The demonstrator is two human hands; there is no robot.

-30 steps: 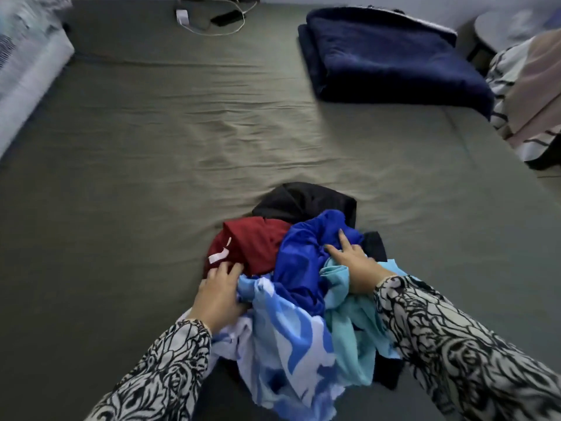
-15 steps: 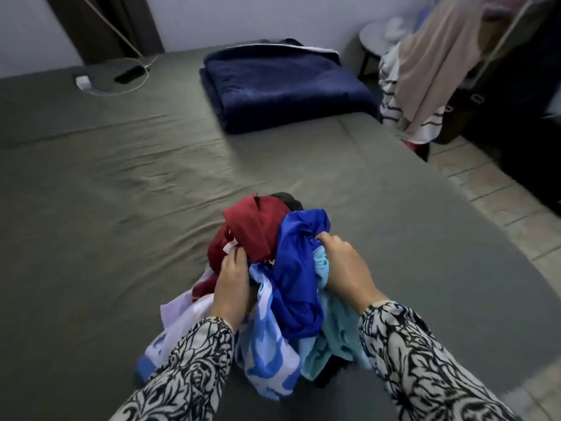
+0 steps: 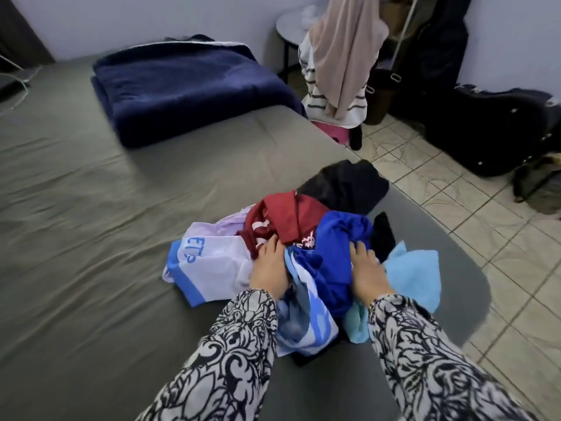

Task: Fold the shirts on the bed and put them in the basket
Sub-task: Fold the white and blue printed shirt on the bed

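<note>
Pile: a heap of shirts [image 3: 306,250] sits on the green sheet of the bed [image 3: 91,238], close to the bed's right-hand corner, with tiled floor just past it.
Left hand: the left hand [image 3: 270,268] lies on the heap where the maroon shirt [image 3: 282,220] meets the pale lilac shirt [image 3: 209,265]. Its fingertips are tucked down into the cloth, so I cannot tell whether they pinch anything or only press.
Right hand: the right hand [image 3: 365,268] rests on the royal blue shirt [image 3: 337,241], fingertips buried in its folds. Grip or plain push, I cannot tell.
Between the hands: the blue-and-white patterned shirt [image 3: 306,311] hangs down toward the person, bunched in the gap between the wrists.
Beyond the fingertips: a black garment [image 3: 346,183] lies at the far end of the heap.
Outside the right hand: a light blue shirt [image 3: 413,275] spreads flat, just beside the little-finger side.
Why held so: two hands flanking the bundle looks like gathering or steadying the whole lot, likely to keep it together near the edge.
Basket: none in view that I can be sure of.
Progress: nothing looks folded; I judge the task barely begun.
Further off: a folded navy blanket [image 3: 188,89] lies well beyond the fingers.
</note>
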